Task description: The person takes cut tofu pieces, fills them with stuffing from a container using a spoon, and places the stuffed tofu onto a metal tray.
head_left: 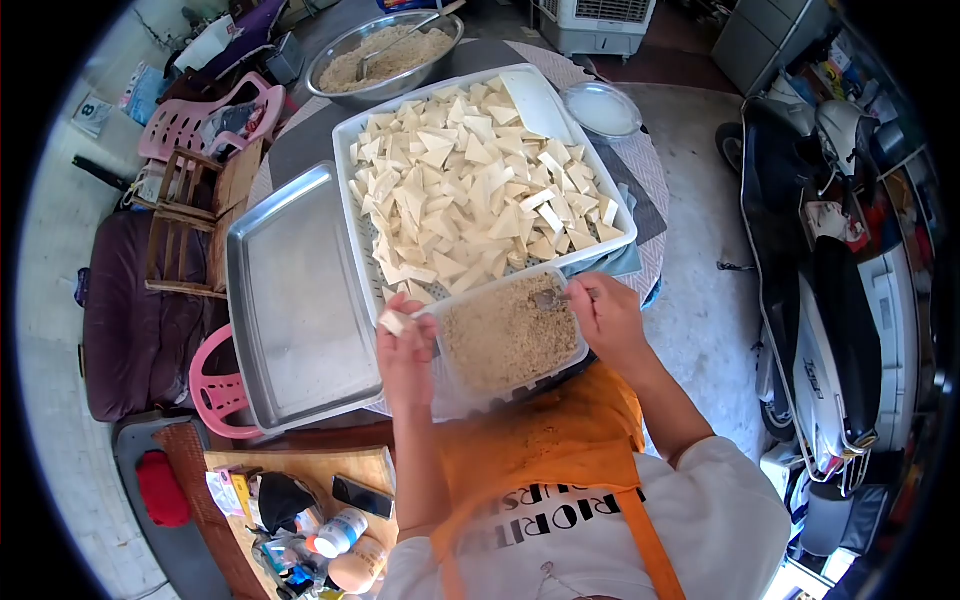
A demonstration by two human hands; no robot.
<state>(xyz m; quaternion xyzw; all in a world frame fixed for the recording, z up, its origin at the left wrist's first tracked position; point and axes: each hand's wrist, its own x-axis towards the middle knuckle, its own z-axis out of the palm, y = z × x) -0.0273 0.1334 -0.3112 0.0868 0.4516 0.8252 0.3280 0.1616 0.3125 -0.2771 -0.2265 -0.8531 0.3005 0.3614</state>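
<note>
My left hand (408,352) is closed around a pale tofu piece (395,322), held up beside the left edge of a clear plastic tub (584,350). Crumbly tan filling (505,340) fills much of that tub. Above its right side, my right hand (612,318) grips a metal spoon (550,298), whose bowl end rests at the filling. Just beyond the tub, a large white perforated tray (348,200) carries a heap of triangular tofu pieces (455,180). A white scraper-like board (532,102) lies at that tray's far right corner.
To the left sits a shiny metal tray (300,290). A steel bowl (330,92) of similar crumbly filling stands at the back, near a round lidded dish (602,108). A small wooden table (375,465) holds bottles and a phone. A scooter (815,330) is parked right.
</note>
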